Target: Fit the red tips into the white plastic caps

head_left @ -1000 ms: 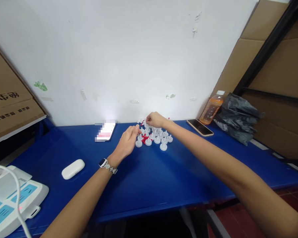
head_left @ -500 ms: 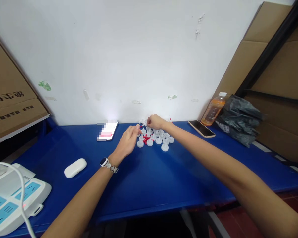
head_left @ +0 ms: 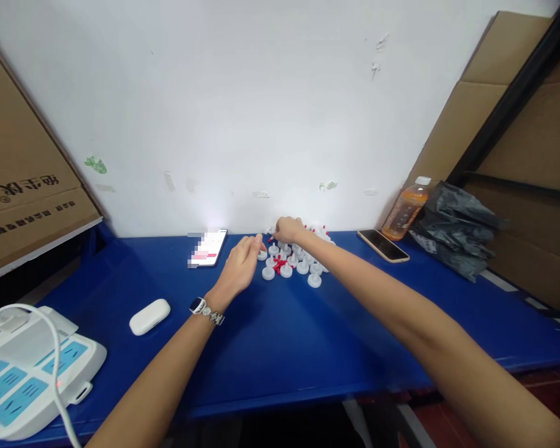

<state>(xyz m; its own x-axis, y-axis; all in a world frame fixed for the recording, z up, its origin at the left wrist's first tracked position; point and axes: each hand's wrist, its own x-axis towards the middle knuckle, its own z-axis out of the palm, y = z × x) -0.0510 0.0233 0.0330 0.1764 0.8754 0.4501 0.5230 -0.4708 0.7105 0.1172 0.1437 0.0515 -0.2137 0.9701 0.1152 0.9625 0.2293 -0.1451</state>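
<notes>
**A:** Fig. 1, read left to right. What lies at the left of the blue table?

**B:** Near left, a white charging unit with its cable; farther in, a white earbud case; at the far edge, a lit phone lying flat.

**A:** And the hands?

**B:** The left hand, a watch on its wrist, rests at the left edge of the cluster of white caps, fingers curled, tips touching or just beside the leftmost cap; whether it grips one cannot be told. The right hand reaches to the far side of the cluster, fingers pinched on a small piece showing red at the tips.

**A:** Where are the red pins?

**B:** A small heap of red pins sits inside the cluster, near its left front; more red shows at the far right, by the wall.

**A:** How is the step best done, judging from this?

**B:** Probably by steadying one cap with the left fingers, holding the red piece upright and centred, and keeping the wrist clear of neighbouring caps.

**A:** To the right?

**B:** A dark phone, an orange drink bottle, a black bag.
</notes>
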